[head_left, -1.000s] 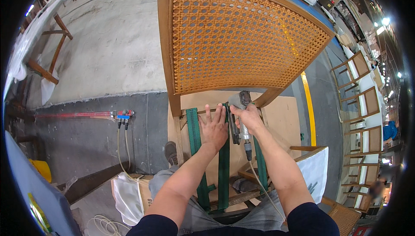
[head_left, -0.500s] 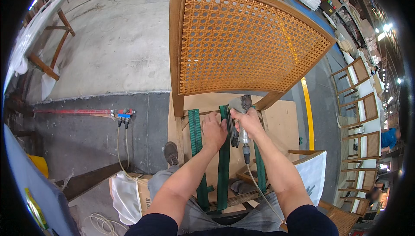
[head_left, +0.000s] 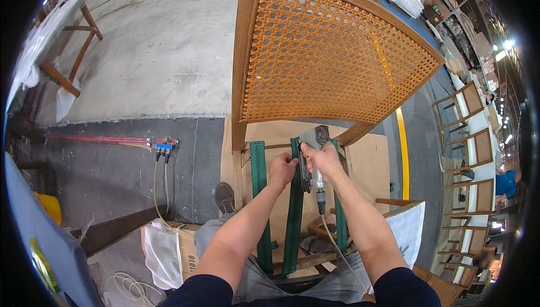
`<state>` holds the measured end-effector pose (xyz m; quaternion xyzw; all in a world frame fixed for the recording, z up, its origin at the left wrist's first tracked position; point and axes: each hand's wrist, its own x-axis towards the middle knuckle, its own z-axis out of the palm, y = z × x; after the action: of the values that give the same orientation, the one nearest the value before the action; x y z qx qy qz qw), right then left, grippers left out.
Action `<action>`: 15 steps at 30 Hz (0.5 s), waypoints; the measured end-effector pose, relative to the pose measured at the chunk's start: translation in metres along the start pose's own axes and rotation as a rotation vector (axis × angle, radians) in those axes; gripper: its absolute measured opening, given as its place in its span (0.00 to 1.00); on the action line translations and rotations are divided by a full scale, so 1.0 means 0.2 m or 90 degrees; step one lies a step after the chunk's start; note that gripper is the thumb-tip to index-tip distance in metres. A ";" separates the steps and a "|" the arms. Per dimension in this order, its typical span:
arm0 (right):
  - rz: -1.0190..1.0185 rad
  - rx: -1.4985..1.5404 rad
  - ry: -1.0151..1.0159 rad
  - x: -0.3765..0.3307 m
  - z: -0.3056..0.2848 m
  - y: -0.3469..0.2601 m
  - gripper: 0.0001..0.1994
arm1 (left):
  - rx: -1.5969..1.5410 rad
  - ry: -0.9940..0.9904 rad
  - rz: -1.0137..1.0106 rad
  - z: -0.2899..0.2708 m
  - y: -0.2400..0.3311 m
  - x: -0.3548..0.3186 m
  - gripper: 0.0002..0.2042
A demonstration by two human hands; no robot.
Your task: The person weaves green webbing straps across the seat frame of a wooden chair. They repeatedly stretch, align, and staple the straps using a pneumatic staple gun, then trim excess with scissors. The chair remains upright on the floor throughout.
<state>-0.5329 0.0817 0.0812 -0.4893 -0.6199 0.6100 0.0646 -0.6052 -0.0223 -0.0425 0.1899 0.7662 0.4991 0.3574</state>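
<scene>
A wooden chair with a woven cane back (head_left: 332,54) stands before me, its seat frame strung with green webbing straps. My right hand (head_left: 325,160) grips a pneumatic staple gun (head_left: 314,133), whose nose meets the far end of the middle strap (head_left: 293,211). An air hose (head_left: 332,229) runs from its handle toward me. Beside the gun, my left hand (head_left: 282,169) is closed, with thumb and fingers pinched at the middle strap's left edge. The left strap (head_left: 258,166) passes by that hand, and the right strap (head_left: 341,225) lies partly behind my right forearm.
Flat cardboard (head_left: 368,160) lies under the chair. On the left, a red pipe with a blue-handled valve (head_left: 163,146) feeds pale hoses. A white-covered piece (head_left: 408,225) stands at my right. Several cane-back chairs (head_left: 478,149) line the far right, with people near them.
My left hand has gone from lying flat with fingers spread to pinching at the middle strap. My right hand keeps the staple gun in nearly the same place. The view has shifted slightly.
</scene>
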 end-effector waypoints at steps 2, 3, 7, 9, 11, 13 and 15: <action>0.001 0.000 -0.006 -0.01 0.03 -0.01 0.13 | -0.013 0.006 -0.001 -0.02 -0.02 0.01 0.09; 0.007 -0.008 -0.003 -0.01 0.04 -0.01 0.14 | -0.007 0.007 -0.001 -0.01 -0.01 0.01 0.09; -0.006 -0.015 -0.009 -0.02 0.02 -0.02 0.14 | 0.019 0.007 0.004 -0.01 0.00 0.00 0.09; -0.015 -0.015 -0.020 -0.03 0.02 -0.01 0.14 | 0.017 0.007 0.006 0.00 0.00 0.01 0.08; -0.012 -0.020 -0.023 -0.04 0.02 0.01 0.13 | -0.002 0.011 0.006 0.00 -0.01 0.01 0.08; -0.006 -0.029 -0.020 -0.03 0.04 -0.01 0.13 | -0.030 0.010 -0.013 -0.01 -0.03 0.03 0.10; -0.015 -0.013 -0.026 -0.03 0.04 0.00 0.13 | -0.037 0.010 -0.027 -0.01 -0.04 0.03 0.10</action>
<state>-0.5353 0.0714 0.0831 -0.4702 -0.6331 0.6126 0.0543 -0.6112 -0.0230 -0.0508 0.1592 0.7580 0.5150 0.3673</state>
